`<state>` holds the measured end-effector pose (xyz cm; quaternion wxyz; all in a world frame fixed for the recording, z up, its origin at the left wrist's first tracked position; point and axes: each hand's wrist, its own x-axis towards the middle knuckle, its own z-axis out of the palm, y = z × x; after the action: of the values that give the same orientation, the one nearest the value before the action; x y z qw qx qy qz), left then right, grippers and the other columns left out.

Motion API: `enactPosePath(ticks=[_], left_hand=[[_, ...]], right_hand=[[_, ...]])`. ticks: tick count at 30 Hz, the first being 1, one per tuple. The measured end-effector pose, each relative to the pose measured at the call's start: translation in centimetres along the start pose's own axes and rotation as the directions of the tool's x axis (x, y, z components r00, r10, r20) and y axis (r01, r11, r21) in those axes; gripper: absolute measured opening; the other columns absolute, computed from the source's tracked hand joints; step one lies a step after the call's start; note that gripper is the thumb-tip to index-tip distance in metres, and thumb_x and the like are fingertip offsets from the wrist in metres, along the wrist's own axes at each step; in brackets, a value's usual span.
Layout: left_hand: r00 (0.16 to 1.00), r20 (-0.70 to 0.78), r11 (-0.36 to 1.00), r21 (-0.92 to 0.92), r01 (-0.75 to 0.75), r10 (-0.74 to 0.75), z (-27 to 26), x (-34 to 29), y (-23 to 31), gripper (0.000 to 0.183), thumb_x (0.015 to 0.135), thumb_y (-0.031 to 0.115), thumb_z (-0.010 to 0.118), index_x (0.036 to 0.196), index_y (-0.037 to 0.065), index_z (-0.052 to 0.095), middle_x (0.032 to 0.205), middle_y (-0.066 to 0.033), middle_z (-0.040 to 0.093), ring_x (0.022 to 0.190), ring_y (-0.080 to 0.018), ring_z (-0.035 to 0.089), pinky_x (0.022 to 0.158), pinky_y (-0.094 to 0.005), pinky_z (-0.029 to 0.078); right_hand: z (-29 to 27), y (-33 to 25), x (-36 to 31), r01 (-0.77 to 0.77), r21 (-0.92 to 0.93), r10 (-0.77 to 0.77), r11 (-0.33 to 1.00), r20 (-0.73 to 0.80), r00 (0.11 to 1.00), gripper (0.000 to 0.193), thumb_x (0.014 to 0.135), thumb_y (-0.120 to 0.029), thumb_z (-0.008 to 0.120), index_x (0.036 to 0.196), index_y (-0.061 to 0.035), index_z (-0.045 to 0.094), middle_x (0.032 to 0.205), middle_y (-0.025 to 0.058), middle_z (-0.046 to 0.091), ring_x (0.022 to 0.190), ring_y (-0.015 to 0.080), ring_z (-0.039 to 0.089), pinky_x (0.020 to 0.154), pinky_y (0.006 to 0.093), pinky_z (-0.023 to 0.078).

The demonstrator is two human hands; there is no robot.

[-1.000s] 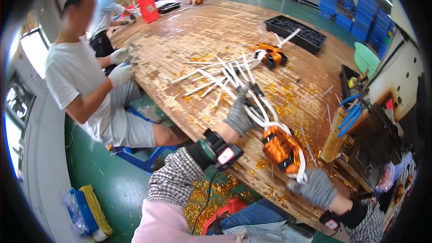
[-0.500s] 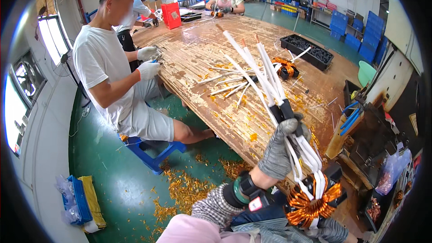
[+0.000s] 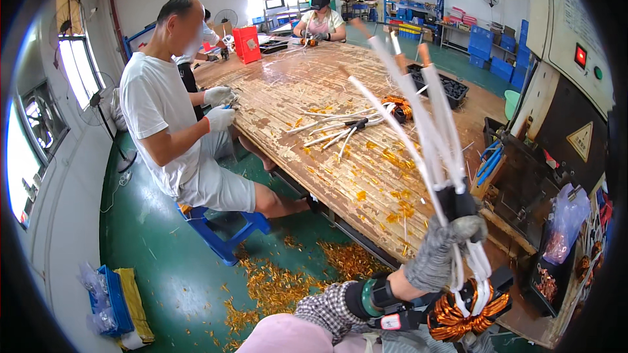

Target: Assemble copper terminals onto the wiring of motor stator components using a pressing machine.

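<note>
Left hand (image 3: 439, 258) gripping the wires (image 3: 451, 150) of a copper coil (image 3: 468, 317), lower right of frame

The left forearm enters from the lower edge in a checked sleeve (image 3: 325, 310), angled up to the right. Its gloved fingers are closed around the wires, just below the black tubing (image 3: 456, 204). The right hand (image 3: 483, 342) is mostly hidden beneath the coil at the lower edge; how far it is open, and whether it grips, cannot be told.

The glove is grey knit. The wires are white-covered with bare copper ends, fanning towards the upper right. The coil is a ring of glossy, coppery-orange windings. It lies directly below the left hand and above the visible part of the right. A second coil (image 3: 398, 108) rests right of centre on the scuffed wooden table (image 3: 307, 85).
</note>
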<state>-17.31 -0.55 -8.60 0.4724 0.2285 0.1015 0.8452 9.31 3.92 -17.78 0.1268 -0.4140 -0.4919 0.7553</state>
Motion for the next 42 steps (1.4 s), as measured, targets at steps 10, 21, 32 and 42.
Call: enactPosePath(ticks=[10,21,32,42], left_hand=[[0.937,0.305,0.977,0.179,0.12,-0.17,10.5,0.0,-4.8,0.053,0.074,0.018,0.071,0.117,0.002,0.044,0.087,-0.0001,0.056,0.068,-0.0063,0.052,0.059,-0.0221,0.046],[0.773,0.577,0.945,-0.008,0.327,-0.263,22.0,-6.8,-14.9,0.059,0.072,0.015,0.072,0.123,0.003,0.044,0.102,-0.0076,0.06,0.091,-0.0189,0.056,0.083,-0.0296,0.045],[0.383,0.67,0.738,0.384,0.554,-0.636,24.0,-9.9,-20.0,0.043,0.074,0.016,0.074,0.109,0.001,0.055,0.094,-0.004,0.063,0.084,-0.008,0.058,0.075,-0.0258,0.05],[0.049,0.696,0.638,0.683,-0.356,-0.717,13.8,-4.0,-19.1,0.074,0.077,0.041,0.066,0.132,0.001,0.037,0.129,-0.0192,0.044,0.12,-0.0274,0.045,0.102,-0.0342,0.034]], right_hand=[[-1.3,3.9,4.4,0.146,0.346,-0.093,0.927,-0.164,0.982,0.044,0.08,-0.038,0.061,0.111,-0.0079,0.056,0.098,0.0106,0.061,0.09,0.0229,0.058,0.073,0.036,0.049],[-9.9,11.2,-9.9,0.735,0.397,-0.027,0.549,-0.871,0.491,0.049,0.079,-0.041,0.061,0.117,-0.0114,0.054,0.104,0.0109,0.061,0.097,0.0252,0.058,0.075,0.0386,0.051],[-10.5,20.3,-14.3,0.902,0.331,-0.378,0.276,-0.826,0.419,0.041,0.09,-0.037,0.045,0.122,-0.0114,0.046,0.118,0.0094,0.054,0.102,0.027,0.055,0.088,0.0476,0.047],[-9.8,13.9,-20.5,0.956,-0.013,-0.566,0.294,-0.808,0.163,0.039,0.09,-0.032,0.049,0.118,-0.0055,0.048,0.107,0.0075,0.057,0.094,0.0233,0.058,0.085,0.0403,0.049]])
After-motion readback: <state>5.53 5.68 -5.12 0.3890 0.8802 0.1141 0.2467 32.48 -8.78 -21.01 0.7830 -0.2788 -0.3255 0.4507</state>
